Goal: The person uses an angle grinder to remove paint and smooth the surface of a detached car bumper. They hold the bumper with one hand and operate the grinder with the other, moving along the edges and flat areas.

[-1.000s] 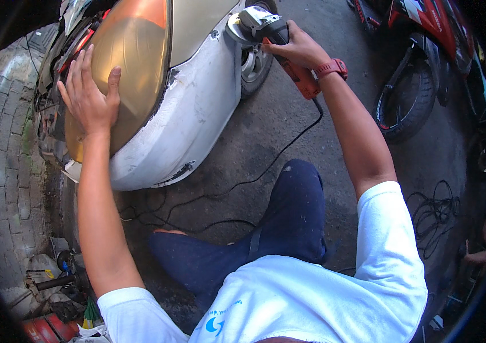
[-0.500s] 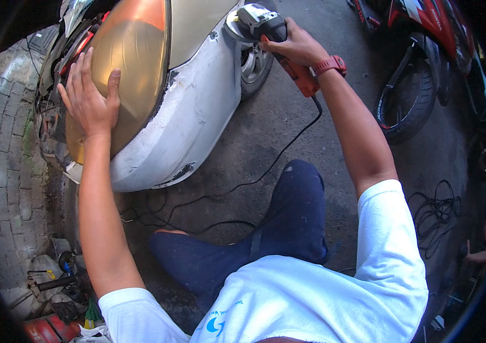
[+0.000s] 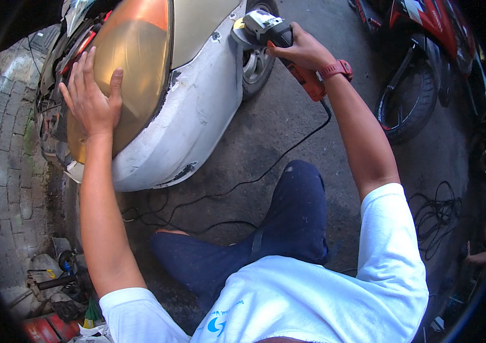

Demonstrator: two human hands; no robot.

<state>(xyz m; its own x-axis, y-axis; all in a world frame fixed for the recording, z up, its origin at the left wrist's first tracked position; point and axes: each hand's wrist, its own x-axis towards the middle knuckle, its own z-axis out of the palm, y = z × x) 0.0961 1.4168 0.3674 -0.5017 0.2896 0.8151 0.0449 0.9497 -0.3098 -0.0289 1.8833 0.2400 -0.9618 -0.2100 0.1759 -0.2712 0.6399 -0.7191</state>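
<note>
My left hand lies with fingers spread on the amber-tinted headlight of a car. In my right hand is an orange and black angle grinder with a silver head, my fingers wrapped round its body. Its round disc is at the edge of the white, scuffed bumper, close to the front wheel; whether disc and bumper touch, I cannot tell. Dark chipped spots show on the bumper near the disc and at its lower corner.
The grinder's black cord runs over the grey ground past my knees. A red motorcycle stands at the right, with a coiled cable below it. Tools and a red box lie lower left, beside brick paving.
My right hand and the grinder have shifted slightly to the right and down. The left hand stays on the headlight.
</note>
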